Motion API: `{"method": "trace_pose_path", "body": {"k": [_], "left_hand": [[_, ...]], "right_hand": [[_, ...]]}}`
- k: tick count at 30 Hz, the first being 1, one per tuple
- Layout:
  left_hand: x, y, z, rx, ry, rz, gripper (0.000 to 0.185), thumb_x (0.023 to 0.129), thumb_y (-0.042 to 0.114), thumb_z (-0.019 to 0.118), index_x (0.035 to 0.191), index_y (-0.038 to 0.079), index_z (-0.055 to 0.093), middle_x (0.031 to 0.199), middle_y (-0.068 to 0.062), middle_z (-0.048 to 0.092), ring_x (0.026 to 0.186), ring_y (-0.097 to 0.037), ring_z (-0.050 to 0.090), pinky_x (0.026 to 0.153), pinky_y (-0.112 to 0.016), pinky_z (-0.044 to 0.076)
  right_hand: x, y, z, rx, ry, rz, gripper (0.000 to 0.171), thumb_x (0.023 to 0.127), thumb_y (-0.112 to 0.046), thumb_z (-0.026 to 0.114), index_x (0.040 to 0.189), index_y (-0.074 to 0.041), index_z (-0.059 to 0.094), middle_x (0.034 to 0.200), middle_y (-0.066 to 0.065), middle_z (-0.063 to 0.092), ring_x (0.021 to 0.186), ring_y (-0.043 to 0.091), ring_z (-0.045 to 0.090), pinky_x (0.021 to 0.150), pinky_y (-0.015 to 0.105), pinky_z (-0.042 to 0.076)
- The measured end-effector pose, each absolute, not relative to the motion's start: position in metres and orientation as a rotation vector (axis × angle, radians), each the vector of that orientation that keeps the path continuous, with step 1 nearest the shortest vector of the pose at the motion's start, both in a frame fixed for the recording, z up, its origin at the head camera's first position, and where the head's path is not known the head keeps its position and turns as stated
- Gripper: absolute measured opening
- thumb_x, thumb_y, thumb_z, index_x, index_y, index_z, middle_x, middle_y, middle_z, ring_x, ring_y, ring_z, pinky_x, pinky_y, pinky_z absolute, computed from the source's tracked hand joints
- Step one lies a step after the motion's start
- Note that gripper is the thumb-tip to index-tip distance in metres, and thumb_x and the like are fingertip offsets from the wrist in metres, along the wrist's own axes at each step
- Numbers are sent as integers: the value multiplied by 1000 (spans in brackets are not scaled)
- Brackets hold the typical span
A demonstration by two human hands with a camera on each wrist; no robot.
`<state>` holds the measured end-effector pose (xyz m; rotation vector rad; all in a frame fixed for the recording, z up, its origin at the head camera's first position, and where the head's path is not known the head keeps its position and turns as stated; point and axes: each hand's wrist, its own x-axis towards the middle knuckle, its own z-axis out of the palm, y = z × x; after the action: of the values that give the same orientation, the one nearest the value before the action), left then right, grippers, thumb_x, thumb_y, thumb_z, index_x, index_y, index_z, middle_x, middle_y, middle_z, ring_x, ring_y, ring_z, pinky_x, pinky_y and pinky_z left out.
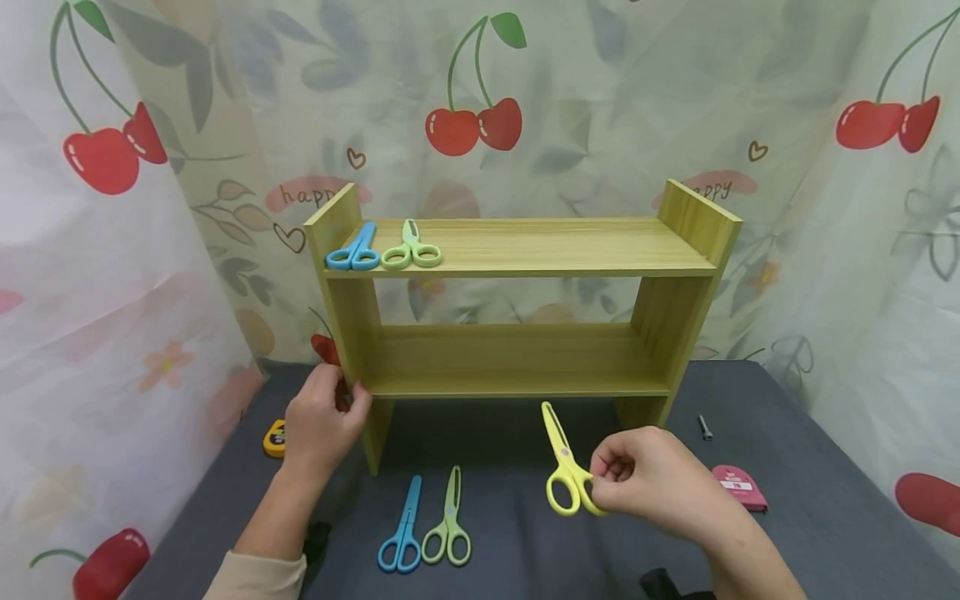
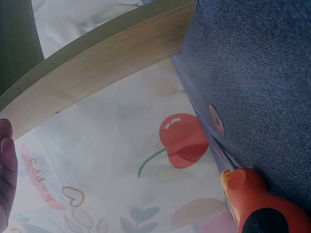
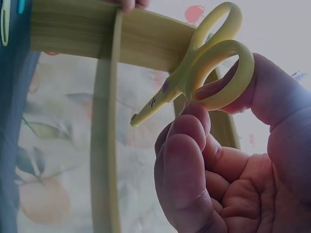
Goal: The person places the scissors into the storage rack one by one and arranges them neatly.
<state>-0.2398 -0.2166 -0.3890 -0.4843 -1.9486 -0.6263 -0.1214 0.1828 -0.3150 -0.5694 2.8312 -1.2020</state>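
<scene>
My right hand (image 1: 656,479) pinches yellow scissors (image 1: 564,467) by a finger loop, blades pointing up, in front of the wooden shelf (image 1: 517,393). In the right wrist view, thumb and fingertips meet on the loop of those scissors (image 3: 187,80). My left hand (image 1: 324,417) grips the shelf's left side panel near the lower board; in the left wrist view only its fingers (image 2: 7,170) show, by the panel's edge. Blue scissors (image 1: 363,250) and light green scissors (image 1: 411,248) lie at the left of the top board. Another blue pair (image 1: 406,529) and green pair (image 1: 452,521) lie side by side on the table.
A yellow tape measure (image 1: 275,439) lies left of the shelf, partly behind my left wrist. To the right are a small bolt (image 1: 705,427) and a pink tape measure (image 1: 738,487). Printed curtains (image 1: 600,108) hang behind and along both sides of the dark table (image 1: 517,558).
</scene>
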Motion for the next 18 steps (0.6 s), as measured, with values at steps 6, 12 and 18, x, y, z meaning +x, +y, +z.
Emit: {"method": "trace_pose_path", "body": {"k": [6, 12, 18], "left_hand": [[-241, -217, -390, -484, -1943, -628, 11, 86, 9, 66, 91, 1, 59, 75, -8, 51, 59, -14, 46, 49, -34, 41], [-242, -217, -390, -486, -1934, -629, 11, 85, 8, 66, 90, 2, 59, 74, -8, 51, 59, -14, 46, 49, -34, 40], [-241, -217, -391, -486, -1938, -625, 11, 85, 8, 66, 90, 1, 59, 74, -8, 51, 59, -14, 46, 49, -34, 41]], "right_hand": [[-114, 192, -307, -527, 2851, -1251, 13, 72, -3, 67, 77, -14, 68, 67, -6, 62, 61, 9, 56, 56, 26, 46], [-108, 200, -299, -464, 2848, -1273, 11, 74, -4, 68, 81, -12, 68, 69, -4, 62, 61, 10, 55, 53, 27, 45], [-101, 207, -294, -392, 2887, -1291, 10, 76, -6, 70, 82, -13, 69, 72, -3, 63, 66, 12, 58, 57, 28, 47]]}}
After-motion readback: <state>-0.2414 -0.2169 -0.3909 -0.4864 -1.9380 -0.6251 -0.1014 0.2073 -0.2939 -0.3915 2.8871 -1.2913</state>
